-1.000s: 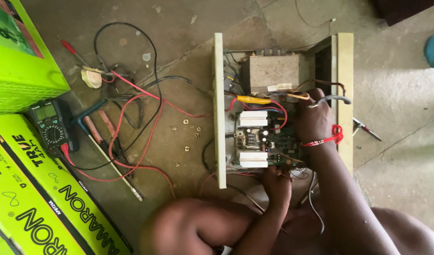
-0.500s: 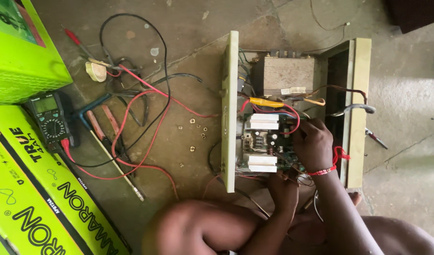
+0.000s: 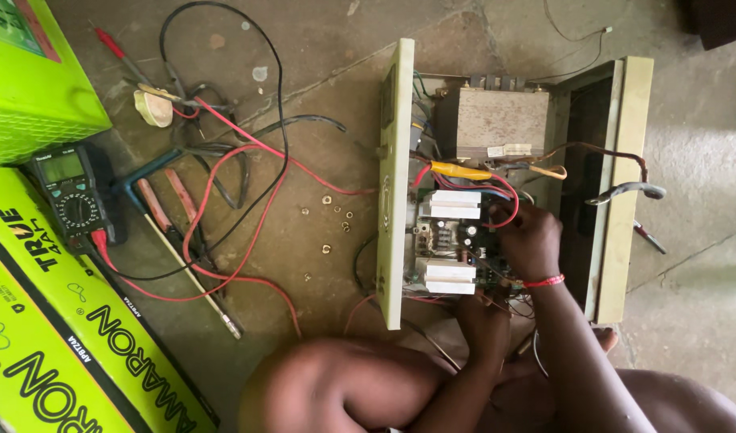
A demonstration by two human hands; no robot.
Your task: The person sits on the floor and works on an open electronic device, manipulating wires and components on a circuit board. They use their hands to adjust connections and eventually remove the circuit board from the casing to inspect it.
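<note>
Inside the open metal case (image 3: 624, 184) on the floor, your right hand (image 3: 532, 240) pinches a red wire (image 3: 508, 204) over the circuit board (image 3: 456, 240); left hand (image 3: 480, 309) grips the board's near edge. Pulling hard may tear the wire off.

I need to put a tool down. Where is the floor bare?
Bare concrete lies right of the open case, and along the top between the black lead and the case. Crowded: the leads, screwdrivers and meter at left, the loose nuts mid-floor, and inside the case around both hands.
</note>
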